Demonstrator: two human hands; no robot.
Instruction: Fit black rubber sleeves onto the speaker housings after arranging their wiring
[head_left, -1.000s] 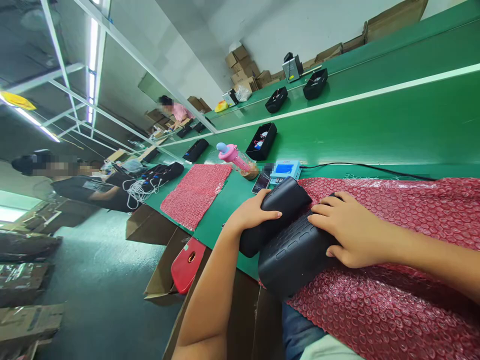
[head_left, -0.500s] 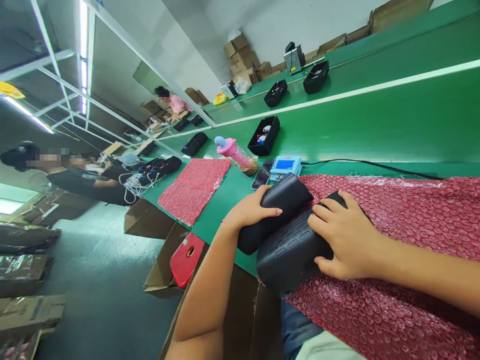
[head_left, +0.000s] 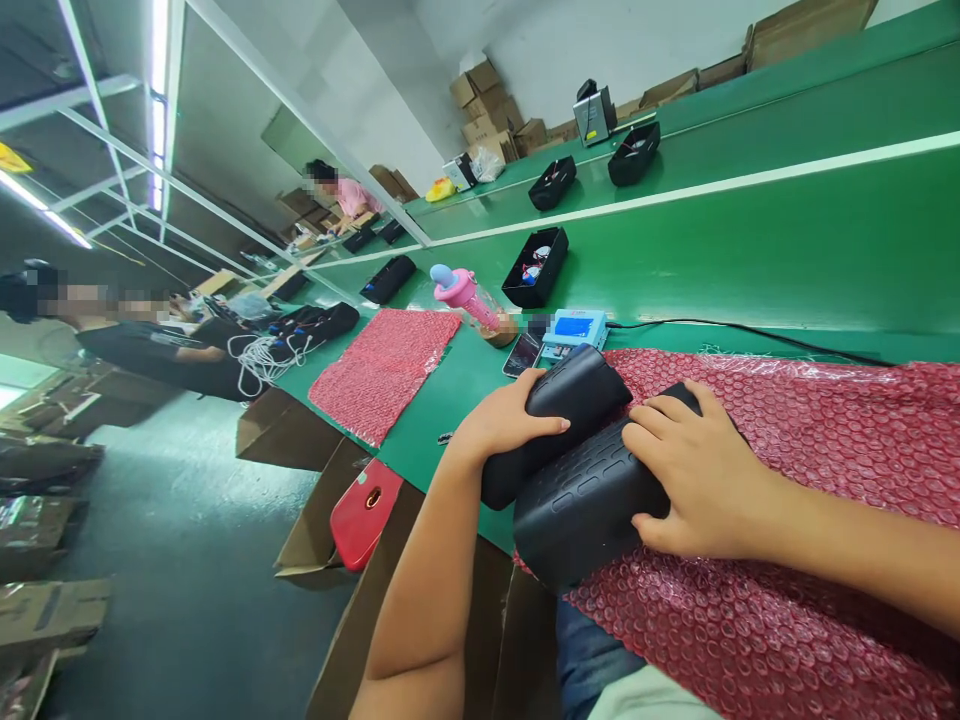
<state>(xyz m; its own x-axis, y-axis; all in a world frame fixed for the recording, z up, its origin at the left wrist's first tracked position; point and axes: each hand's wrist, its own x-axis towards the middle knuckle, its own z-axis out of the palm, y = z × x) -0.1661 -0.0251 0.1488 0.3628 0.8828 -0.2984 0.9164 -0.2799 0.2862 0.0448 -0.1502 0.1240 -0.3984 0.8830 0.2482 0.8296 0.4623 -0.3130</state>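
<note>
Two black plastic speaker housings lie side by side at the table's near edge, partly over red bubble wrap [head_left: 825, 440]. My left hand [head_left: 504, 418] is closed round the farther housing [head_left: 581, 392], thumb along its side. My right hand [head_left: 694, 465] grips the nearer housing [head_left: 577, 515], fingers over its top and thumb on the near side. Rows of raised oblong marks show on the nearer one's upper face. The right hand hides its far end. Just beyond the housings are a light-blue device [head_left: 576, 332] with a screen and a phone [head_left: 523, 354].
A pink-lidded bottle [head_left: 472, 300] stands on the green table [head_left: 416, 435], left of an open black housing [head_left: 535, 268] with wired parts. Another red bubble-wrap sheet [head_left: 386, 370] lies left. Cardboard boxes [head_left: 315, 510] and a red stool [head_left: 364, 515] are below. Co-workers [head_left: 142, 345] sit farther along.
The camera view has shifted slightly. Both hands keep their hold on the two housings, which stay almost in the same place.
</note>
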